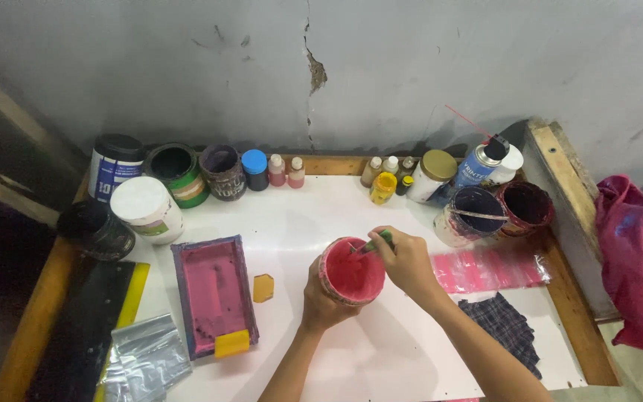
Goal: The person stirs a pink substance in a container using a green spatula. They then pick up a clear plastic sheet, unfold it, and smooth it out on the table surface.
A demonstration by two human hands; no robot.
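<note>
I am holding the red paint cup (pixel 351 272) tight in my left hand (pixel 324 298) while my right hand (pixel 408 260), closed on the stick (pixel 376 242), is stirring slowly, away from the rim.

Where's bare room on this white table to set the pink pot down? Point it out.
Bare white table lies between the rectangular pink tray and the round pink paint pot, and near the front edge. The back row of jars and the right corner are crowded.

left hand (pixel 324 296) grips pink paint cup (pixel 351 272); right hand (pixel 408 262) holds stirrer (pixel 376 242).
</note>
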